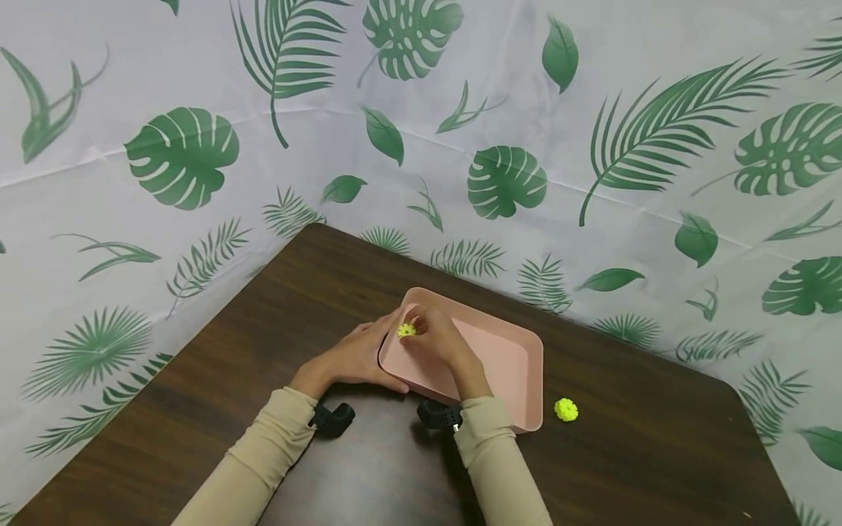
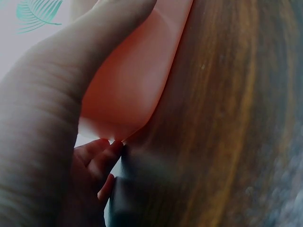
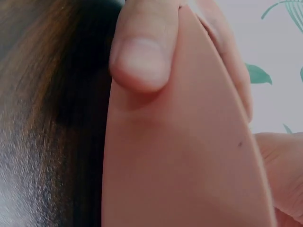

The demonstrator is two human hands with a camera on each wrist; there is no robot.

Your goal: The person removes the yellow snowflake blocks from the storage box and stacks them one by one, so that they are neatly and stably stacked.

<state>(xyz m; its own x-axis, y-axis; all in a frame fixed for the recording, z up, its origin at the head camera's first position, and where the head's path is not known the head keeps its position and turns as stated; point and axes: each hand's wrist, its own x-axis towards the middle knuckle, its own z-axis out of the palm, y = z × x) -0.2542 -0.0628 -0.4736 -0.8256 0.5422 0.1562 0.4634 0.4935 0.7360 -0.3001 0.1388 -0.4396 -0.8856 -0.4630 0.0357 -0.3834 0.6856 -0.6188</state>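
A pink rectangular tray [image 1: 503, 361] stands on the table in the head view. My left hand [image 1: 358, 356] grips its left end, the thumb along the near wall and the fingers round the far side. In the right wrist view that thumb [image 3: 143, 64] presses the tray's outer wall. My right hand [image 1: 442, 337] reaches over the tray's left part and pinches a small yellow flower-shaped piece [image 1: 406, 330] between thumb and fingers. Whether the piece touches the tray floor I cannot tell. The left wrist view shows fingertips [image 2: 111, 151] against the tray's corner.
Right of the tray, a second yellow piece [image 1: 566, 410], rounder and knobbly, lies on the dark wooden table [image 1: 631, 453]. A white sheet with green leaves [image 1: 434, 117] hangs behind the table's far edges. Black wrist bands [image 1: 334, 420] sit on both wrists.
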